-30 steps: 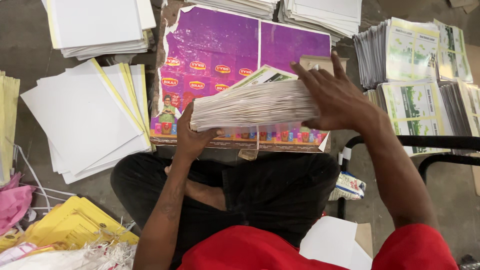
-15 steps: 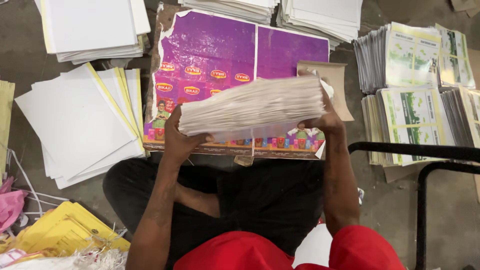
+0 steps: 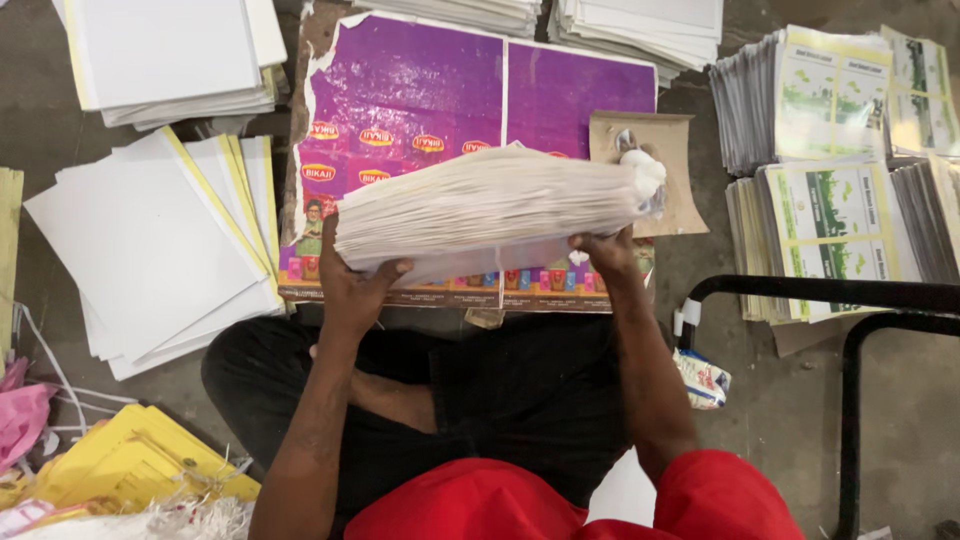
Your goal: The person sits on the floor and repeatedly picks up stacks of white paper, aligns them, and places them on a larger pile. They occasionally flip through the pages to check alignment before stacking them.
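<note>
I hold a thick stack of printed paper sheets (image 3: 490, 205) on edge above a purple printed board (image 3: 420, 90) that lies on the floor in front of me. My left hand (image 3: 355, 285) grips the stack's left end from below. My right hand (image 3: 605, 255) grips its right end, fingers under the sheets. A white crumpled wad (image 3: 643, 170) sits at the stack's right top corner. I sit cross-legged in black trousers.
White sheet piles (image 3: 150, 240) lie at left and upper left (image 3: 165, 55). Stacks of green-and-white printed leaflets (image 3: 820, 190) sit at right. A brown card (image 3: 665, 150) lies behind the stack. A black metal frame (image 3: 850, 330) stands at right. Yellow sheets (image 3: 130, 465) lie lower left.
My right hand slid from the top of the stack down to its right end. The stack turned up on edge and now rests level between both hands.
</note>
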